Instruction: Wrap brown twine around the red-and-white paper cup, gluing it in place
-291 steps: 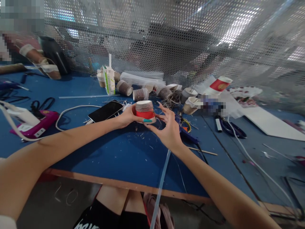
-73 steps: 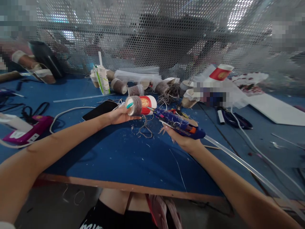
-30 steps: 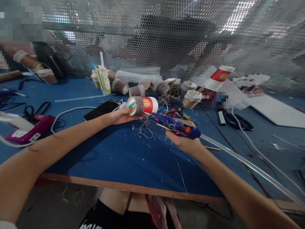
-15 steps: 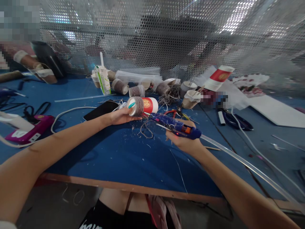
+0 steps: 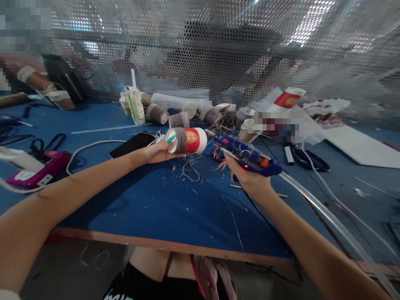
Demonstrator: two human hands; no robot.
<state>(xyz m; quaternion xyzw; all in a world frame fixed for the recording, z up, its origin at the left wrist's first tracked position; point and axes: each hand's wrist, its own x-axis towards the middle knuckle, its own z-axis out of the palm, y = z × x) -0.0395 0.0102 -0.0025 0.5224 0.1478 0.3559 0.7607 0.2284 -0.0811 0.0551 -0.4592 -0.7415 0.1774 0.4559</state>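
My left hand (image 5: 158,151) is closed around the base end of a paper cup (image 5: 196,140), which lies on its side in the air. Grey-brown cord (image 5: 179,140) is wound round that end of the cup, and the rest shows red and white. A loose tail of the cord (image 5: 192,177) curls on the table below. My right hand (image 5: 248,179) grips a blue hot glue gun (image 5: 246,154), its small red light lit and a long clear glue stick (image 5: 315,204) running out of its back. The nozzle points toward the cup but stands apart from it.
Several cord-wrapped cups (image 5: 179,120) and a drink carton (image 5: 135,104) stand along the back. A black phone (image 5: 133,145) lies behind my left forearm, a purple power strip (image 5: 40,171) at far left. Scissors (image 5: 309,158) and a white board (image 5: 364,146) lie at right.
My right hand has drawn the glue gun back to the right, its nozzle leaving the cord edge on the cup. The left hand and cup have barely moved.
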